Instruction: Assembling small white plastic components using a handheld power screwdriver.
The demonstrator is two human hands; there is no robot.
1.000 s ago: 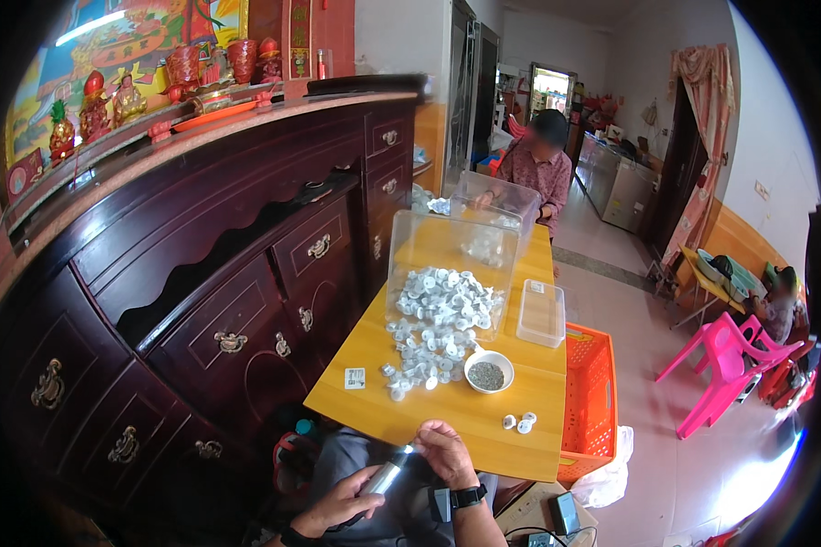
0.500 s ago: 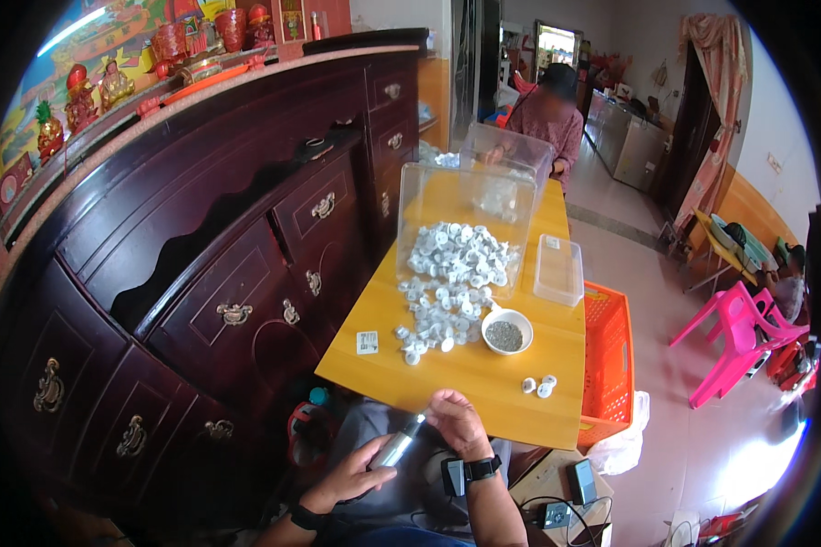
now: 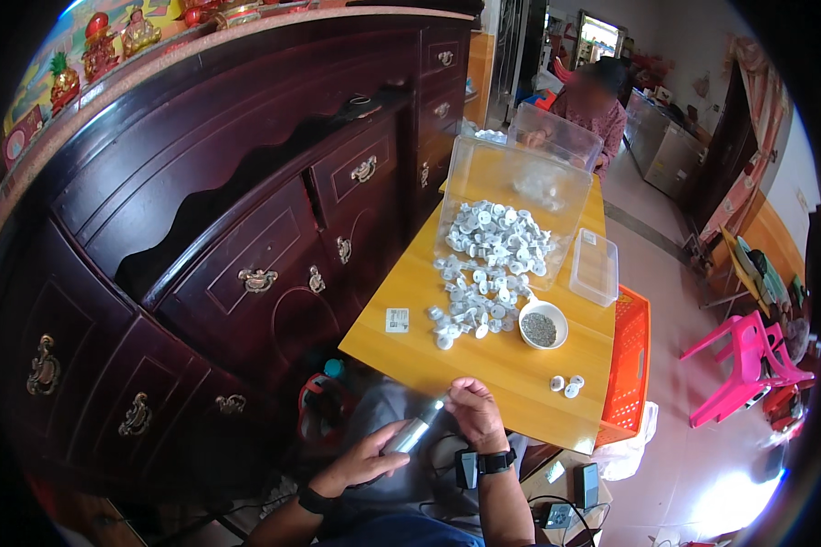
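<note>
Your left hand [image 3: 371, 458] grips silver metal cylinder [image 3: 410, 435], long axis slanting forward-right toward your right hand [image 3: 476, 415], pinched closed, contents hidden.

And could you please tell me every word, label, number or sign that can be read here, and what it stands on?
No text is legible.
White square sticker on the yellow table: dark marks, too small to read.
Small pale label on the shallow clear box: too small to read.
Silver cylinder in the left hand: no lettering can be made out.
</note>
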